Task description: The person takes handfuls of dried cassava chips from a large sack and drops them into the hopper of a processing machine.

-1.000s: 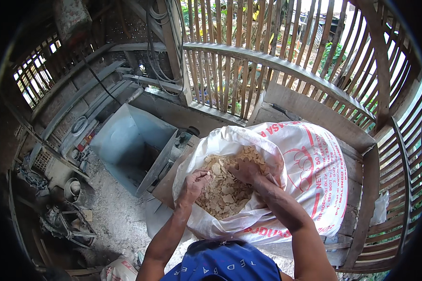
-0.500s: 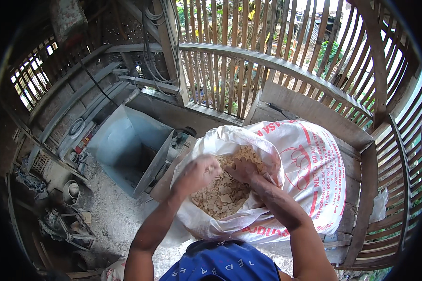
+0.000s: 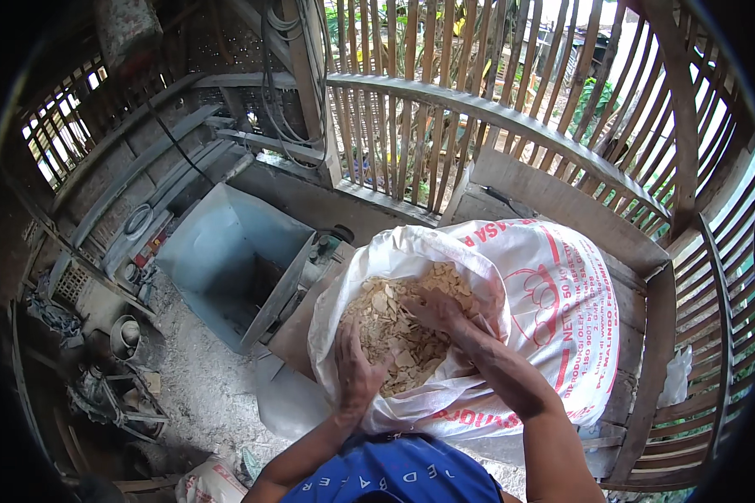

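A large white woven sack (image 3: 579, 293) with red print lies on its side, its mouth rolled back toward me. Pale, dry, flat chips (image 3: 403, 356) fill the opening. My left hand (image 3: 361, 369) is at the left inner edge of the mouth, against the chips, its thumb apart from the fingers and nothing visible in it. Deeper in the opening, my right hand (image 3: 436, 312) rests on the chips with fingers stretched toward the left; slight blur softens their tips. My right forearm crosses the sack's near rim.
Left of the sack stands an open metal hopper (image 3: 235, 251) with sloping walls. A bucket (image 3: 130, 335) and a metal frame (image 3: 134, 402) stand on the dusty floor at left. Wooden slats (image 3: 445, 126) wall the far side. Another sack (image 3: 214, 482) lies at the lower edge.
My left hand has come down from above the chips to the left, near side of the sack's mouth. My right hand remains among the chips, shifted only slightly.
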{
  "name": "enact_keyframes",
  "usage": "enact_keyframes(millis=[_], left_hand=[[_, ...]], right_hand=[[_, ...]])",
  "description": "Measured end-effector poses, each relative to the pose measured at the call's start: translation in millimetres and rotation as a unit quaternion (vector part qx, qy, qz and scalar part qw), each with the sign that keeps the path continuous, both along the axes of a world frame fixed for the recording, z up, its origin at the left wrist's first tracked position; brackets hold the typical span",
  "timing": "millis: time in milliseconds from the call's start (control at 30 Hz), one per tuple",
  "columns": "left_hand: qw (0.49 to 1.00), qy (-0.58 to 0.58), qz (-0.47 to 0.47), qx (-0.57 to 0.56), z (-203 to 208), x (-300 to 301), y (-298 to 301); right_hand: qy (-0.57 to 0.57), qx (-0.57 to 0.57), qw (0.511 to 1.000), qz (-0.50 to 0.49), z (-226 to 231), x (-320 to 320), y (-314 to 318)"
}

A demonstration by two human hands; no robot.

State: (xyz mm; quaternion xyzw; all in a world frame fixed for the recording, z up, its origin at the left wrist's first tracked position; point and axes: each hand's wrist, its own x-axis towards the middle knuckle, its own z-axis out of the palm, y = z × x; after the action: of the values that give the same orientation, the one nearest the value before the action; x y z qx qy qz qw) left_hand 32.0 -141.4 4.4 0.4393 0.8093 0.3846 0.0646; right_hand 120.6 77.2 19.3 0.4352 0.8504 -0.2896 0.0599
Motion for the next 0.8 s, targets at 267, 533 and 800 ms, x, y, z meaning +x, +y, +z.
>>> enact_keyframes(millis=[267, 533, 800], left_hand=[[0.999, -0.045, 0.019, 0.009, -14, 37, -5], [0.98, -0.117, 0.086, 0.137, 7, 36, 14], [0.961, -0.088, 0.152, 0.214, 15, 28, 44]], right_hand=[[0.097, -0.124, 0.987, 0.008, -13, 11, -36], [0.222, -0.239, 0.945, 0.0, -21, 1, -55], [0.363, -0.367, 0.842, -0.156, 14, -4, -82]])
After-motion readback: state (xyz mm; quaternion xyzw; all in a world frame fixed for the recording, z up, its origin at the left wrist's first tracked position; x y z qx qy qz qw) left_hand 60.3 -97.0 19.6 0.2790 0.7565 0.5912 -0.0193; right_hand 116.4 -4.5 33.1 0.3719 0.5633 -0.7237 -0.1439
